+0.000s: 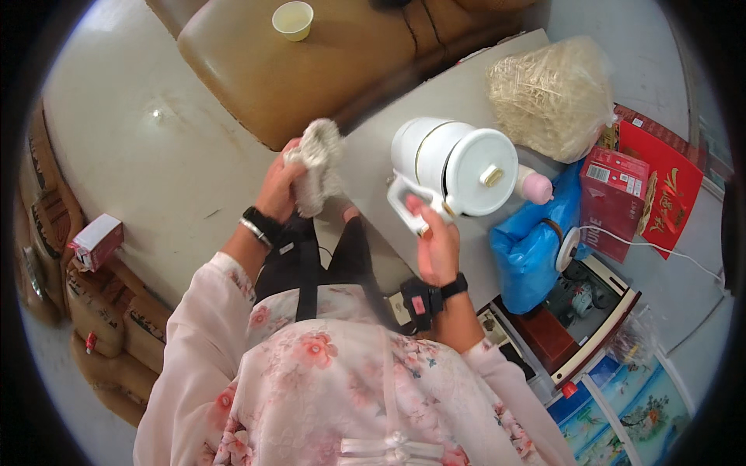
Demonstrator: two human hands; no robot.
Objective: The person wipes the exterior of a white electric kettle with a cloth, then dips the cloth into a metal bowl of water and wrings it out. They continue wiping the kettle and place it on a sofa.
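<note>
My left hand [282,182] grips a bunched, pale grey cloth [319,169], which hangs below my fingers. My right hand [438,247] is wrapped around the handle of a white lidded jug [428,143]. The jug's round lid [482,170] has a small gold-edged knob and faces up towards me. Cloth and jug are apart, the jug over the pale tabletop [373,140]. Just past the jug shows a bottle with a pink cap [537,188], partly hidden behind it.
Right of the jug are a plastic bag of straw-like stuff [548,96], a blue plastic bag [521,256], a red juice carton [612,198] and an electric tea tray [583,309]. A paper cup [293,22] stands on the brown leather sofa [250,70]. A small box [98,240] sits far left.
</note>
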